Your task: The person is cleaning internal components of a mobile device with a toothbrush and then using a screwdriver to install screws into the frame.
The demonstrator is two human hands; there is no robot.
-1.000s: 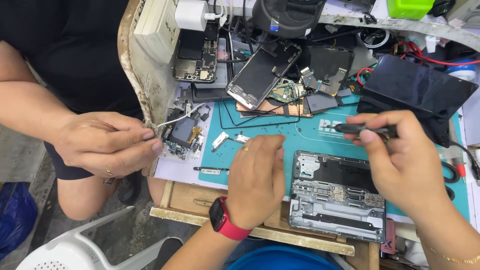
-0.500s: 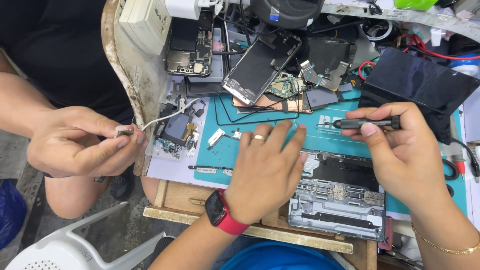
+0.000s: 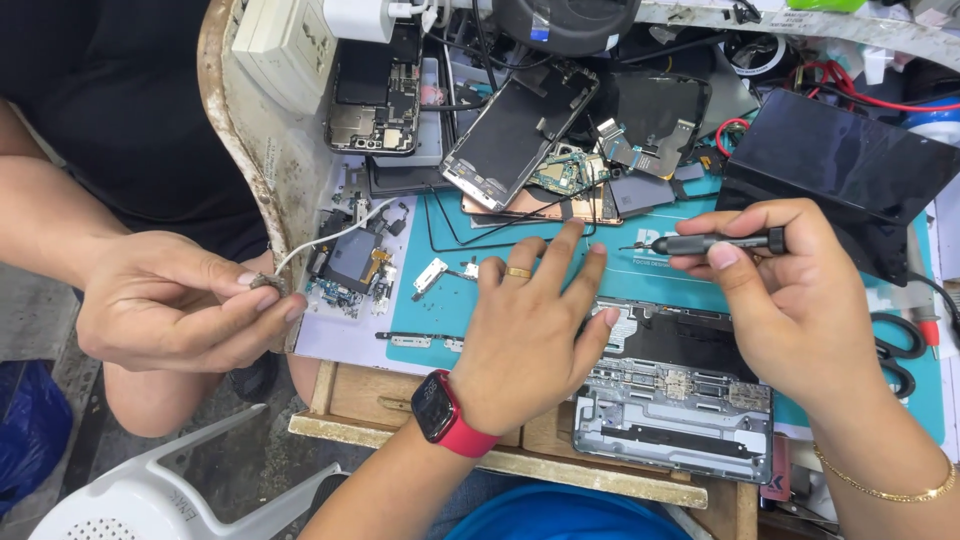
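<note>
Cluttered around the teal mat (image 3: 640, 290), the right hand (image 3: 800, 310) pinched a thin, light, rigid screwdriver (image 3: 715, 243) mid-shaft; left hand (image 3: 530, 340) lay flat, fingers spread, holding nothing, beside the fragile-looking phone frame (image 3: 670, 400).

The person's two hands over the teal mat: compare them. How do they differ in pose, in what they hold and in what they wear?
The left hand lies spread and holds nothing, while the right hand pinches a slim dark screwdriver. The left hand wears a gold ring and a red smartwatch; the right hand's wrist carries a thin gold bracelet. Both are over the opened phone.
</note>
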